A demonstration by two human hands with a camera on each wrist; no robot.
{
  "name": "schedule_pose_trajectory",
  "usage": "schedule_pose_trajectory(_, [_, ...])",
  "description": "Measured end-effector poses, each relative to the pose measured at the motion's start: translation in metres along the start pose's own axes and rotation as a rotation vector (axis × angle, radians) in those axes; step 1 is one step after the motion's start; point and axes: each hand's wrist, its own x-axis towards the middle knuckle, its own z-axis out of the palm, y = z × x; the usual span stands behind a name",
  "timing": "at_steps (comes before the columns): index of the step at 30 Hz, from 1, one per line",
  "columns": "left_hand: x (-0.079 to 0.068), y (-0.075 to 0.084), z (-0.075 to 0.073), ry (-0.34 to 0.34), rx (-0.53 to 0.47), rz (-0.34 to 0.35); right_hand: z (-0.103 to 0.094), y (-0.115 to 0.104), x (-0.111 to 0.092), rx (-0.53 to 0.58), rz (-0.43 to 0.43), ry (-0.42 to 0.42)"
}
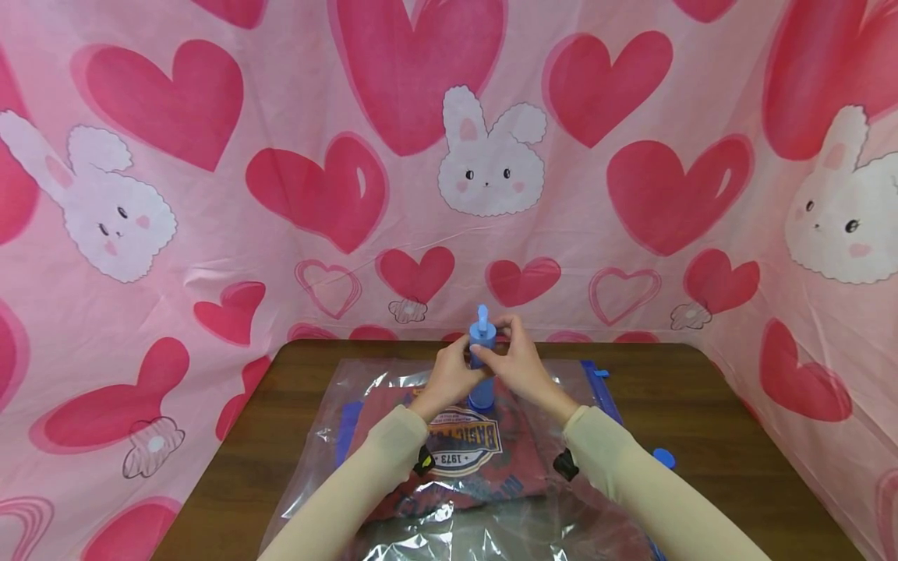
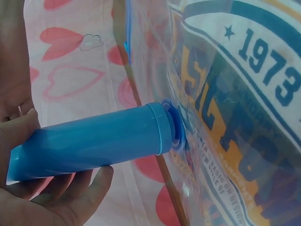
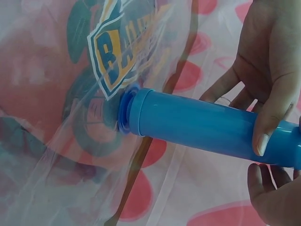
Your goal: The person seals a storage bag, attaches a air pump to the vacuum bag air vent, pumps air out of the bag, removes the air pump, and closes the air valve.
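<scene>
A blue hand pump [image 1: 482, 396] stands upright on a clear plastic vacuum storage bag [image 1: 326, 436], its handle on top. My left hand [image 1: 449, 375] grips the upper barrel from the left. From the other side my right hand [image 1: 522, 369] holds it near the top, thumb across the front. In the right wrist view the pump's collar [image 3: 142, 112] sits at the bag's round blue valve [image 3: 124, 110]. Inside the bag lies a folded red garment [image 1: 515, 483] with a printed "1973" badge.
A round blue cap [image 1: 663, 458] lies on the brown wooden table [image 1: 737, 483] right of the bag. Along the bag's right edge runs a blue zip strip [image 1: 605, 393]. Pink cloth [image 1: 407, 226] with hearts and rabbits hangs behind and at both sides.
</scene>
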Motion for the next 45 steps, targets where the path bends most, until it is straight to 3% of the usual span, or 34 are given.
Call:
schedule_pose_trajectory(14, [0.001,-0.001,0.001,-0.004,-0.030,-0.005,-0.012,0.002,-0.002,0.026,0.004,-0.120])
schedule_pose_trajectory(39, [-0.002,0.002,0.000,-0.007,-0.006,0.005,-0.008,0.006,0.003,-0.085,0.036,-0.056])
schedule_pose_trajectory(45, [0.000,0.000,0.001,0.008,0.004,0.005,-0.012,0.009,0.002,-0.087,-0.021,-0.078])
